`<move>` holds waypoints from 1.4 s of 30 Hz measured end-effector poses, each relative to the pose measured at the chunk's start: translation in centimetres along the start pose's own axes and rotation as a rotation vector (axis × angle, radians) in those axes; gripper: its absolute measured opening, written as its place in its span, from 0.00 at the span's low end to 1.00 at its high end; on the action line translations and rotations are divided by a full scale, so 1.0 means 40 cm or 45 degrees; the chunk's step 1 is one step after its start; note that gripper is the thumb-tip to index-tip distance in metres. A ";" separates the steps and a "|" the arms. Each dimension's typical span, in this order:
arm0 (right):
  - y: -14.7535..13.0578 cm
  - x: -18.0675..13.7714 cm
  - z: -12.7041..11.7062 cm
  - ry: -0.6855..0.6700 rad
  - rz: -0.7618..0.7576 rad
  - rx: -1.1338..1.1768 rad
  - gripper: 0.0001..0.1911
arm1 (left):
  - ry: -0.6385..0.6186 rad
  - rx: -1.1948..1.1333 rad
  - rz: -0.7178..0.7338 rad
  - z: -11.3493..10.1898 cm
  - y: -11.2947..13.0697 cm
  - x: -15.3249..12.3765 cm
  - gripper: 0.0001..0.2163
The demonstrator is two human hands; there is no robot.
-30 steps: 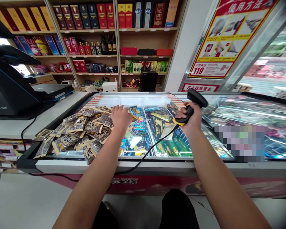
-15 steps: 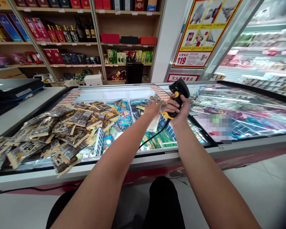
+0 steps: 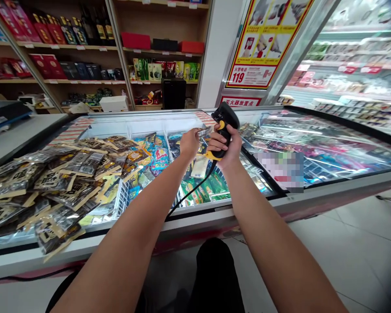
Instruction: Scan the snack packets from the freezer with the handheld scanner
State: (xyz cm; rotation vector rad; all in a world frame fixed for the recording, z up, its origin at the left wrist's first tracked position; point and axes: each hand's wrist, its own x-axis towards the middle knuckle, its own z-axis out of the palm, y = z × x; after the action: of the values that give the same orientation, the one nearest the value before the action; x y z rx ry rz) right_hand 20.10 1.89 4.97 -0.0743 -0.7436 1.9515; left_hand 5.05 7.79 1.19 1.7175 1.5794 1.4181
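Observation:
My right hand (image 3: 228, 145) is wrapped round the grip of a black and yellow barcode scanner (image 3: 225, 116), its head raised above the chest freezer. A black cord (image 3: 198, 184) hangs from the scanner's handle toward the freezer's front edge. Left of the scanner, my left hand (image 3: 189, 143) is closed on the end of a small snack packet (image 3: 204, 131), which is partly hidden behind the scanner and my right fingers. Below my hands, a pale packet (image 3: 200, 167) and green packages (image 3: 205, 191) lie inside the freezer.
A heap of brown snack packets (image 3: 74, 187) covers the freezer's left side, some overhanging the front rim (image 3: 94, 241). White wire baskets (image 3: 121, 198) divide the goods. Sliding glass (image 3: 316, 143) covers the right part. Behind stand shelves with boxes (image 3: 136, 41) and a black box (image 3: 173, 94).
My left hand has gone from fingers stretched over the goods to closed on a snack packet. The scanner stays in my right hand, and the view has turned right and downward.

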 end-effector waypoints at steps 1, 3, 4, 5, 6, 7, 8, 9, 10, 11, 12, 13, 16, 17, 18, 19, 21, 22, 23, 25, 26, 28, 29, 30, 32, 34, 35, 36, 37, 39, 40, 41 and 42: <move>-0.001 -0.001 0.004 0.024 -0.018 -0.051 0.14 | 0.014 -0.041 -0.046 -0.029 0.003 -0.005 0.10; -0.001 -0.004 0.019 0.104 -0.064 -0.204 0.17 | 0.043 -0.227 -0.175 -0.094 0.008 -0.019 0.09; 0.000 -0.007 0.029 0.155 -0.091 -0.294 0.18 | 0.061 -0.352 -0.238 -0.128 0.010 -0.029 0.08; 0.003 -0.011 0.040 0.202 -0.116 -0.382 0.19 | 0.076 -0.476 -0.289 -0.164 0.011 -0.041 0.07; 0.006 -0.015 0.053 0.239 -0.136 -0.458 0.20 | 0.090 -0.583 -0.326 -0.199 0.011 -0.056 0.05; 0.009 -0.019 0.065 0.264 -0.148 -0.517 0.20 | 0.104 -0.666 -0.351 -0.235 0.010 -0.073 0.04; 0.012 -0.022 0.076 0.276 -0.154 -0.554 0.20 | 0.114 -0.720 -0.369 -0.269 0.007 -0.092 0.02; 0.016 -0.025 0.086 0.277 -0.154 -0.574 0.20 | 0.127 -0.750 -0.385 -0.302 0.003 -0.112 0.02; 0.019 -0.026 0.094 0.275 -0.149 -0.582 0.21 | 0.147 -0.763 -0.398 -0.331 -0.003 -0.132 0.03; 0.024 -0.026 0.100 0.274 -0.141 -0.588 0.21 | 0.174 -0.765 -0.411 -0.357 -0.010 -0.152 0.04; 0.029 -0.024 0.103 0.276 -0.132 -0.594 0.21 | 0.209 -0.761 -0.427 -0.379 -0.018 -0.170 0.05; 0.036 -0.021 0.106 0.281 -0.123 -0.602 0.22 | 0.243 -0.753 -0.445 -0.396 -0.026 -0.185 0.06; 0.072 -0.008 0.106 0.306 -0.114 -0.635 0.23 | 0.325 -0.742 -0.517 -0.421 -0.049 -0.216 0.09; 0.089 -0.005 0.104 0.316 -0.124 -0.645 0.23 | 0.341 -0.753 -0.540 -0.423 -0.054 -0.220 0.10; 0.107 -0.003 0.103 0.327 -0.145 -0.657 0.24 | 0.354 -0.772 -0.557 -0.423 -0.058 -0.221 0.11; 0.125 -0.003 0.101 0.340 -0.177 -0.673 0.25 | 0.361 -0.797 -0.564 -0.422 -0.061 -0.221 0.12; 0.159 -0.005 0.100 0.363 -0.268 -0.722 0.26 | 0.360 -0.848 -0.566 -0.421 -0.063 -0.216 0.15; 0.171 -0.005 0.102 0.372 -0.326 -0.751 0.26 | 0.352 -0.870 -0.567 -0.420 -0.063 -0.213 0.17; 0.179 -0.003 0.104 0.377 -0.387 -0.779 0.26 | 0.347 -0.891 -0.572 -0.421 -0.063 -0.210 0.18; 0.181 0.013 0.116 0.384 -0.491 -0.811 0.26 | 0.347 -0.937 -0.587 -0.422 -0.063 -0.204 0.21; 0.176 0.026 0.125 0.384 -0.515 -0.816 0.26 | 0.347 -0.957 -0.593 -0.422 -0.064 -0.201 0.22; 0.164 0.057 0.151 0.370 -0.483 -0.822 0.25 | 0.342 -0.975 -0.588 -0.423 -0.067 -0.198 0.24; 0.160 0.072 0.166 0.352 -0.434 -0.832 0.25 | 0.341 -0.968 -0.587 -0.423 -0.069 -0.196 0.25; 0.160 0.083 0.182 0.326 -0.380 -0.844 0.25 | 0.345 -0.952 -0.588 -0.423 -0.071 -0.196 0.25; 0.175 0.091 0.210 0.270 -0.300 -0.866 0.27 | 0.362 -0.916 -0.577 -0.421 -0.076 -0.195 0.24; 0.206 0.077 0.229 0.227 -0.247 -0.880 0.29 | 0.382 -0.901 -0.559 -0.418 -0.080 -0.195 0.22; 0.224 0.064 0.235 0.209 -0.213 -0.886 0.30 | 0.389 -0.905 -0.552 -0.415 -0.082 -0.195 0.21; 0.242 0.049 0.238 0.182 -0.164 -0.897 0.31 | 0.395 -0.915 -0.550 -0.413 -0.084 -0.194 0.21; 0.258 0.034 0.240 0.152 -0.112 -0.914 0.31 | 0.404 -0.926 -0.556 -0.410 -0.085 -0.194 0.20; 0.282 0.009 0.241 0.084 -0.005 -0.960 0.32 | 0.420 -0.956 -0.567 -0.407 -0.087 -0.192 0.21; 0.290 0.000 0.241 0.059 0.033 -0.979 0.32 | 0.425 -0.972 -0.568 -0.406 -0.087 -0.192 0.21; 0.295 -0.006 0.241 0.043 0.060 -0.993 0.33 | 0.428 -0.988 -0.564 -0.407 -0.087 -0.191 0.21; 0.299 -0.009 0.241 0.033 0.078 -1.000 0.33 | 0.429 -1.003 -0.557 -0.408 -0.087 -0.190 0.21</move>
State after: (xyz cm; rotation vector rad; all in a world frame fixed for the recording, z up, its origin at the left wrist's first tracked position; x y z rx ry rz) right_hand 7.36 -6.58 6.38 -0.5979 -1.4613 1.6021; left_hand -9.43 -3.44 1.83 0.6667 1.1781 1.8023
